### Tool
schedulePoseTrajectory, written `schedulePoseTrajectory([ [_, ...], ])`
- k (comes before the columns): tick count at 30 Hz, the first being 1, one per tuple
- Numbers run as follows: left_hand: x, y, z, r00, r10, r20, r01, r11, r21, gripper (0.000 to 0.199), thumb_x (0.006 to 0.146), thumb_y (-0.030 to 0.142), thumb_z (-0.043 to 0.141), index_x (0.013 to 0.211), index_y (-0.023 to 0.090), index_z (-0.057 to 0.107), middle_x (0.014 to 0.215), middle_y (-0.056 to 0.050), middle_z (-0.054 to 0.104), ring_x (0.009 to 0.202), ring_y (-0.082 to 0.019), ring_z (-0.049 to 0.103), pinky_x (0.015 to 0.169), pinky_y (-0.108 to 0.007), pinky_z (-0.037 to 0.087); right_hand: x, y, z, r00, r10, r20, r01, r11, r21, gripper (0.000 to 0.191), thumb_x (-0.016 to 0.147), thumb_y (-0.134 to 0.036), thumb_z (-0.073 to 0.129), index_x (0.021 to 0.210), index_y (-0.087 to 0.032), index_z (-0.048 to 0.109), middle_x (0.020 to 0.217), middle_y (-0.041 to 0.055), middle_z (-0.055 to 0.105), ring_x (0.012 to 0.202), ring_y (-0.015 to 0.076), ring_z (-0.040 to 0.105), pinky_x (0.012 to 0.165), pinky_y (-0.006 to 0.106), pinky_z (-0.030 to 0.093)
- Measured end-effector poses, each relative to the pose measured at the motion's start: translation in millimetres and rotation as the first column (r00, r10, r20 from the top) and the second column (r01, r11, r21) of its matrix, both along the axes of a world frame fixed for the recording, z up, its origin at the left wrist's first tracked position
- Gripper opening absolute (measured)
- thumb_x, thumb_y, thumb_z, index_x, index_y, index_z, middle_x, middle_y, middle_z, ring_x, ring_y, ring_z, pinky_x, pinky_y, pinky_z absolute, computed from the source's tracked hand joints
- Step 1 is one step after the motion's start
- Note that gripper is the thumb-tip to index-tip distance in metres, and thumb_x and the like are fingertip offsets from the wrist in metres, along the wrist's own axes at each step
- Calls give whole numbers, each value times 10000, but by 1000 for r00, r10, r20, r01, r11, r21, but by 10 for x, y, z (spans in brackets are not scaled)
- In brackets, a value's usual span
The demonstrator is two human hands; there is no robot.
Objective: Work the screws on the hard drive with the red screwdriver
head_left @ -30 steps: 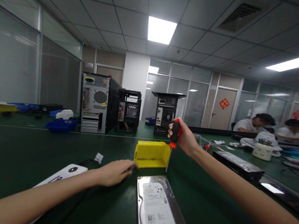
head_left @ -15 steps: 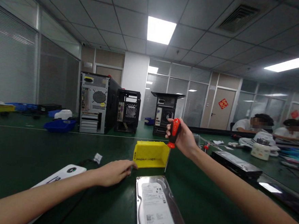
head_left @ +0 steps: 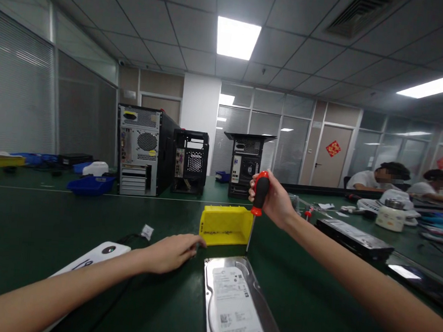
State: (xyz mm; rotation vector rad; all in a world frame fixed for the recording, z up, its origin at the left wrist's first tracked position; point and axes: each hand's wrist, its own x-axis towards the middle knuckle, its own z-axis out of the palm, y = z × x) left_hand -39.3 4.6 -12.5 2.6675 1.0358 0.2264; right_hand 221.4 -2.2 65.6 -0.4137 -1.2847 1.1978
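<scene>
My right hand [head_left: 276,197] is wrapped round the red and black handle of a screwdriver [head_left: 261,191], its shaft pointing down. The tip is just beyond the far edge of a silver hard drive [head_left: 235,298], which lies label up on the table. Behind the drive stands a yellow bin [head_left: 227,214], its open side towards me, with small dark bits along its bottom. My left hand [head_left: 173,252] rests low over the table with fingers reaching to the bin's left front corner. The fingers look loosely stretched, and the undersides of the fingertips are hidden.
Computer cases [head_left: 141,145] stand at the back. A white device [head_left: 97,258] with a cable lies under my left forearm. A blue tray [head_left: 91,184] is at the left. Right of my arm are a black-framed drive unit [head_left: 355,238] and a pot [head_left: 390,217]. People sit at the far right.
The screwdriver handle has turned in my right hand, showing more black towards me. My left hand stays at the bin's corner. The whole view has shifted slightly.
</scene>
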Motion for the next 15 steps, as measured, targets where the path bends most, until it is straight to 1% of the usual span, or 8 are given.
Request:
schedulePoseTrajectory([
  [7,4,2,1,1000,5,5,-4,1000,-7,298,864,302,370,1136,240,472,1103,-50,545,1001,-197,509,859,-332,395,-48,-63,39,996,84,2,-84,996,-15,344,750,-540,475,765,-199,514,716,-8,503,537,97,454,515,241,370],
  [9,2,11,-3,1000,-2,7,2,1000,-5,294,863,307,374,1132,239,472,1108,-49,544,1007,-196,508,862,-332,396,-58,-71,44,996,91,8,-91,996,-7,305,759,-503,489,767,-198,507,702,-15,485,527,89,439,503,232,357],
  [12,3,16,-2,1000,-7,5,7,1000,-2,299,866,300,369,1142,243,470,1124,-48,541,1016,-197,507,863,-337,400,-67,-63,41,998,51,47,-52,998,24,200,752,-391,551,771,-199,499,685,-29,470,519,77,430,492,217,344],
  [15,11,0,14,1000,1,0,-1,1000,-14,311,869,293,361,1156,241,469,1157,-51,529,1050,-199,494,899,-350,380,-64,-44,39,995,-7,100,2,999,49,187,734,-358,586,768,-197,498,698,-31,488,528,77,453,500,222,365],
])
